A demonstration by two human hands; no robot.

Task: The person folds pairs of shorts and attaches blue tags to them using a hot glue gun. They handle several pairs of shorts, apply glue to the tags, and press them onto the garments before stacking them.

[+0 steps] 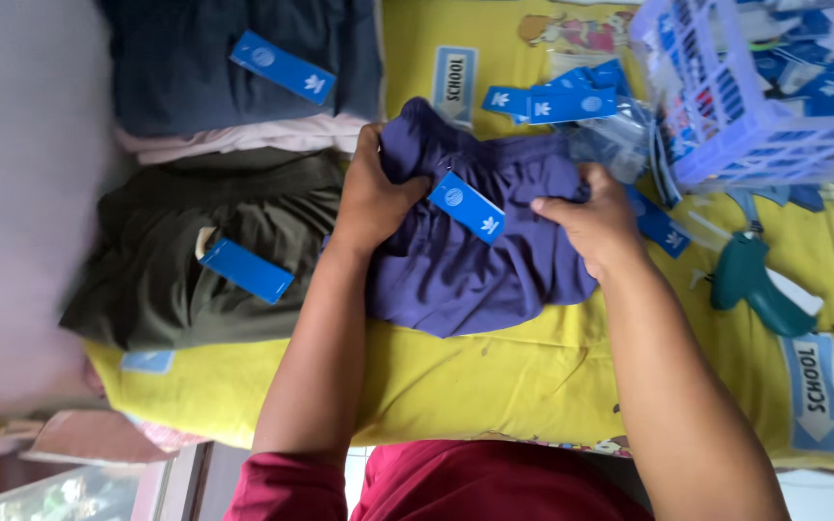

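A purple garment (475, 260) is spread on the yellow cloth (494, 376) and gripped at its edge by the left hand (371, 198), fingers closed over the fabric. The right hand (596, 220) is pressed on its other side, seemingly pinching it. A blue tag (466, 206) is attached between them

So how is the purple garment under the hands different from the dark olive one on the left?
The purple garment is bunched and gripped by the left hand and right hand; the dark olive garment lies flatter and untouched. The purple one lies alone on the yellow cloth, the olive one beside a stack. Both carry a blue tag.
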